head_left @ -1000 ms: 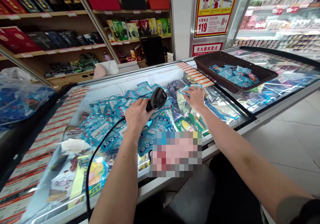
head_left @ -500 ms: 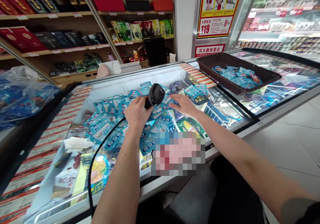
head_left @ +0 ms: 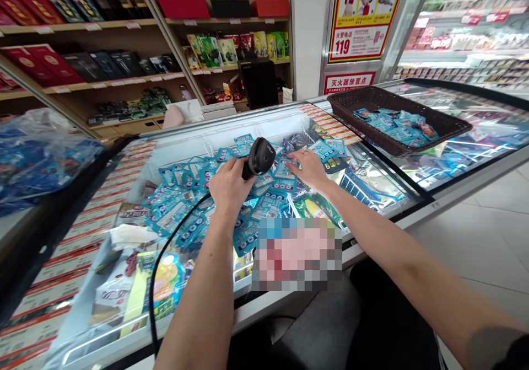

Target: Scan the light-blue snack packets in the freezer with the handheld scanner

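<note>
My left hand (head_left: 230, 185) is wrapped round the handle of a black barcode scanner (head_left: 262, 156), whose head points to the right. A black cable (head_left: 159, 262) trails from the scanner down past my left forearm. Just right of the scanner, my right hand (head_left: 308, 167) has its thumb and fingers at the edge of a blue packet (head_left: 283, 172), apparently pinching it. Beneath both hands, many flat blue packets (head_left: 176, 210) with printed labels lie heaped in the open chest freezer (head_left: 182, 145). A few more blue packets (head_left: 330, 148) rest right of my right hand.
A brown wicker basket (head_left: 397, 138) with blue packets stands on the freezer's right glass top. At the left sits a clear plastic bag (head_left: 45, 155) with blue contents. White wire baskets (head_left: 359, 191) divide the freezer. A blurred-out patch (head_left: 297, 254) covers the front edge.
My right hand has shifted slightly, and a blue packet now shows more fully beside its fingers. The scanner stays in my left hand, and the view has moved a little.
</note>
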Motion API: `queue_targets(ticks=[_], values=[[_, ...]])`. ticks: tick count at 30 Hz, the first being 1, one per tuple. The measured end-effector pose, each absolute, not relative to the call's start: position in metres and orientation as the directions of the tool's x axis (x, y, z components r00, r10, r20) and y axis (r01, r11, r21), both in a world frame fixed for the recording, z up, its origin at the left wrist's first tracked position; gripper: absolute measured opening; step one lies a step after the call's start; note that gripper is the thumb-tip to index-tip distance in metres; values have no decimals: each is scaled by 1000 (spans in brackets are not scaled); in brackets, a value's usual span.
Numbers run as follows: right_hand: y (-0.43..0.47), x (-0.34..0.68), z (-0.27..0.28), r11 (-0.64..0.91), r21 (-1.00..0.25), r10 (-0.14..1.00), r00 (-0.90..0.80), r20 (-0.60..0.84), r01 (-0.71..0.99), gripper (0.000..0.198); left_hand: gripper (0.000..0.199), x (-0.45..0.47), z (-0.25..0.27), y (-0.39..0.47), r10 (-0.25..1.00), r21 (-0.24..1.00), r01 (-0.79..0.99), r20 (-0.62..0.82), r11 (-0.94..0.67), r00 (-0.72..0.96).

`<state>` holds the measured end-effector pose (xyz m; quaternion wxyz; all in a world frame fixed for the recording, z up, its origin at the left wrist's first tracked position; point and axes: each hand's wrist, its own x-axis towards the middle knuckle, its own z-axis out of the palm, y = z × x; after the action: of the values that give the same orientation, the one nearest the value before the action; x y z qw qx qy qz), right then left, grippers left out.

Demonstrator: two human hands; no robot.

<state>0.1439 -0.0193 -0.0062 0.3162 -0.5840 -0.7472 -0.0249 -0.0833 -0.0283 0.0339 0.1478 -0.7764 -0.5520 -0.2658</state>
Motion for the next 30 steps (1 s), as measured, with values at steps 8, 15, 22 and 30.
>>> queue_targets(ticks=[8,15,22,30], values=[[-8,151,-16,309,-378,902,-143,408,873,55,36,-82,34,-30,773,27,932,568,-361,283],[-11,157,-11,312,-440,908,-129,398,842,61,35,-83,31,-30,768,19,921,558,-388,313],[-3,172,-15,408,-447,907,-296,300,796,44,36,-84,32,-30,773,9,921,547,-390,322],[-6,173,-11,324,-443,932,-201,302,836,76,35,-83,33,-31,762,-24,921,554,-390,336]])
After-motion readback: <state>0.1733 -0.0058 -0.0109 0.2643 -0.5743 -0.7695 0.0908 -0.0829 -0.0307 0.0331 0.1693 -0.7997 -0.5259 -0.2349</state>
